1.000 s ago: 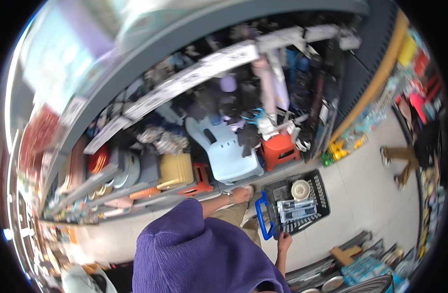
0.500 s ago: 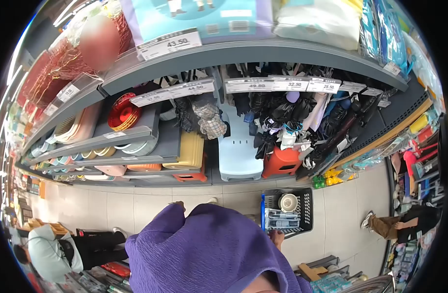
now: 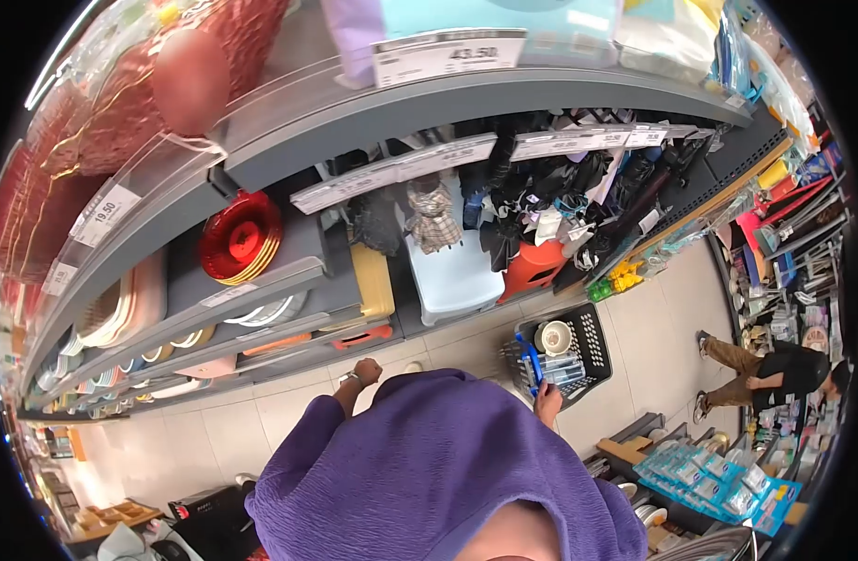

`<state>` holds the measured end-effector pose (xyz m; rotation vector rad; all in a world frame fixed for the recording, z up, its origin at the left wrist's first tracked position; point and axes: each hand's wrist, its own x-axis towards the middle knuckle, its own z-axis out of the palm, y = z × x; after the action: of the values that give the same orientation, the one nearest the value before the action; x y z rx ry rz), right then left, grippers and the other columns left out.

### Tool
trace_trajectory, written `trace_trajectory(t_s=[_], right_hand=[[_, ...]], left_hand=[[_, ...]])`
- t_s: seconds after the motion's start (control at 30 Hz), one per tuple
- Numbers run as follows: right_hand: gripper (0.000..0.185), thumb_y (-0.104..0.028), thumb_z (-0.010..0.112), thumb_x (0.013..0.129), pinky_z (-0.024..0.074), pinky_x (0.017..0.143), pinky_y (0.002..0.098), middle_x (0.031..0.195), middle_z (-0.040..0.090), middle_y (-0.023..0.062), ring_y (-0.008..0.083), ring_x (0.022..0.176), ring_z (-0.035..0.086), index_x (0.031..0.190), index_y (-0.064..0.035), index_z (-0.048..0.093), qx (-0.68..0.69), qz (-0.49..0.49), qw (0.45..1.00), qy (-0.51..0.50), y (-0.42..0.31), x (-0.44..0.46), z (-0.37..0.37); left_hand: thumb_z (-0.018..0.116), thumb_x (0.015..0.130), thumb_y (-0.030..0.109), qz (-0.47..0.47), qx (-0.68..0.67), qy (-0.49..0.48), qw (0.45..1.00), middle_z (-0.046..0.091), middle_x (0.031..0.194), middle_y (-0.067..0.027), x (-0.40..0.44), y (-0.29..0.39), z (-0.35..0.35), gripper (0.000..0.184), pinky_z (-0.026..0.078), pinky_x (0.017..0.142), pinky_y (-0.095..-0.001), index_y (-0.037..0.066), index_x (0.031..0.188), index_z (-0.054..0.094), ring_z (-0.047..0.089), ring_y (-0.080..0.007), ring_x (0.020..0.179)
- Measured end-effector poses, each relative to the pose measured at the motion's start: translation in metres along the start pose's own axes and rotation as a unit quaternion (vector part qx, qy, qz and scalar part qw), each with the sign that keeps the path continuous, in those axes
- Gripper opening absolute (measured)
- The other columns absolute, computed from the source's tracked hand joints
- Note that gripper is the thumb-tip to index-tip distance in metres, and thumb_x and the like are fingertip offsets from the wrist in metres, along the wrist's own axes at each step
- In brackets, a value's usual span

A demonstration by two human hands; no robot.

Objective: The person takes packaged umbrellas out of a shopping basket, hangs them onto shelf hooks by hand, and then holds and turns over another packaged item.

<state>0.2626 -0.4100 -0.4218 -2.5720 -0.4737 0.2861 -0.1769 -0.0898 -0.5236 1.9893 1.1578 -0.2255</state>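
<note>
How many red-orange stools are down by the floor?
2 visible: one stool just right of the pale blue chair, another to its left, mostly covered. More may be hidden.

One shopping basket (image 3: 592, 348) is holding one round cream container (image 3: 554, 338).
One pale blue plastic seat (image 3: 455, 276) is standing under the shelves, two other people (image 3: 777, 372) are showing, and one price tag (image 3: 449, 57) is reading 43.50.

The left hand (image 3: 366, 371) has moved farther from the basket (image 3: 593, 344).
</note>
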Motion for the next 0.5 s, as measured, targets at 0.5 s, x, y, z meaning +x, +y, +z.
trace_trajectory(t_s=[0.5], right_hand=[[0.051, -0.024, 0.074, 0.077, 0.0486, 0.087, 0.0546, 0.105, 0.062, 0.0248, 0.0453, 0.099, 0.061, 0.115, 0.0, 0.051, -0.154, -0.032, 0.988, 0.011, -0.003, -0.027, 0.023]], left_hand=[[0.078, 0.078, 0.026, 0.109, 0.337, -0.224, 0.908, 0.075, 0.086, -0.0164, -0.067, -0.092, 0.004, 0.023, 0.06, 0.079, -0.0432, 0.008, 0.094, 0.078, 0.073, -0.0355, 0.088]])
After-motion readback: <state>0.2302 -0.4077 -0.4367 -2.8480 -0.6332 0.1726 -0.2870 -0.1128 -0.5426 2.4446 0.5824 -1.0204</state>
